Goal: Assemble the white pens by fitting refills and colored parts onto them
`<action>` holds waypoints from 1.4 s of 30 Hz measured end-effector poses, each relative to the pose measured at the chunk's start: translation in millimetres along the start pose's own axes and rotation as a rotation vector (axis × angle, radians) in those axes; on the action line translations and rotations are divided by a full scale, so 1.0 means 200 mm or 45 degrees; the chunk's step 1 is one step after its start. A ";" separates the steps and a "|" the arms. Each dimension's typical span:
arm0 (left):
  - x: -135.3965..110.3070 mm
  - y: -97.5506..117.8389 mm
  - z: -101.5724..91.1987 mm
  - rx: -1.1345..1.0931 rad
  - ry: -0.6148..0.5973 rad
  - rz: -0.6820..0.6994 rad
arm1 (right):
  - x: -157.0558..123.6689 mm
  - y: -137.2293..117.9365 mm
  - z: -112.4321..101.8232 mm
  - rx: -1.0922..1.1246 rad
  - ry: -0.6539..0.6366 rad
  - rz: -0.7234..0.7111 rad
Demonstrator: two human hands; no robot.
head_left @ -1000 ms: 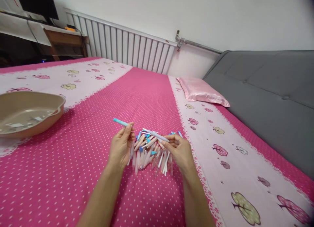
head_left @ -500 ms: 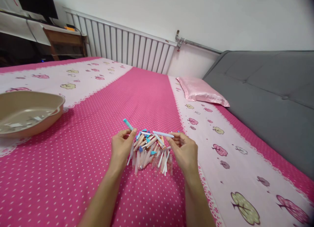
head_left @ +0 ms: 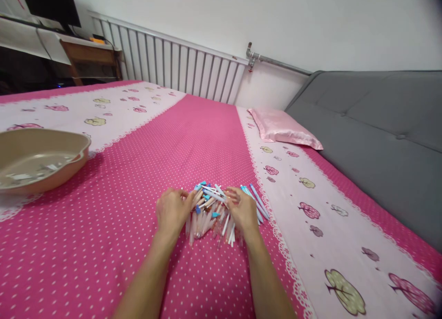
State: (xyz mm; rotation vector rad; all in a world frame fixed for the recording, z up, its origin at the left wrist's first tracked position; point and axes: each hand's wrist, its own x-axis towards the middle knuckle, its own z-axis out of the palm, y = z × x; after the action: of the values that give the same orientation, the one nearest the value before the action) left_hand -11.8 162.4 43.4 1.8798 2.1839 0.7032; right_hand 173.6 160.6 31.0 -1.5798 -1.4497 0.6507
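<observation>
A heap of loose pen parts (head_left: 207, 215) lies on the pink dotted bedspread, with clear pinkish barrels, thin white refills and blue caps mixed together. My left hand (head_left: 172, 211) is at the heap's left edge, its thumb and fingers drawn together; whatever they grip is hidden. On the other side, my right hand (head_left: 242, 209) reaches over the heap, its fingertips closed at the end of a pale lavender pen barrel (head_left: 214, 195). Just right of that hand, several pale blue and lavender pen barrels (head_left: 259, 202) lie side by side, apart from the heap.
At the left stands a beige basin (head_left: 74, 165) with small white pieces inside. A pink pillow (head_left: 285, 128) rests by the grey headboard (head_left: 373, 125). Behind the bed are a white radiator (head_left: 172, 56) and a desk with a monitor (head_left: 51, 6).
My right hand has moved left over the heap, uncovering the barrels beside it. My left hand has lowered to the heap, and the teal piece that stuck out of it no longer shows there.
</observation>
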 end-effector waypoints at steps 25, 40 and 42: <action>0.01 0.02 -0.05 -0.334 0.040 -0.038 | 0.02 0.12 -0.30 -0.641 0.077 0.471; -0.09 0.15 -0.12 -1.971 -0.770 0.028 | -0.12 -0.23 -0.17 0.921 -0.927 0.225; -0.08 0.15 -0.11 -1.999 -0.756 0.023 | -0.12 -0.23 -0.17 0.929 -0.916 0.227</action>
State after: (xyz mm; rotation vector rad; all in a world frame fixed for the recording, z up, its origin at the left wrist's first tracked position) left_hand 7.7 143.3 74.1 0.9587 0.6651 1.1246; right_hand 173.7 126.1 81.4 -0.9176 -1.3041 1.7526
